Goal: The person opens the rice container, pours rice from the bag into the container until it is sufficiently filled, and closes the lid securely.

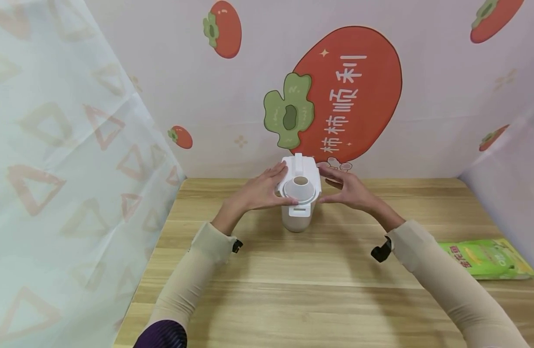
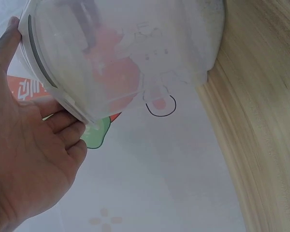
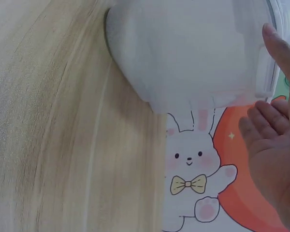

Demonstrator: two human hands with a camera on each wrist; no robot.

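A translucent plastic storage container with a white lid stands upright on the table near the back wall. On its lid sits a white round cup-shaped piece, and pale contents show near its bottom. My left hand holds the lid's left side, thumb across the front and fingers along the edge. At the right side, my right hand is loosely spread, fingertips and thumb right at the lid's edge, its palm apart from it. The right wrist view shows the right thumb overlapping the lid edge.
A green and yellow packet lies on the wooden table at the right, partly behind my right sleeve. The back wall carries printed persimmons and a rabbit. Patterned sheeting closes the left side.
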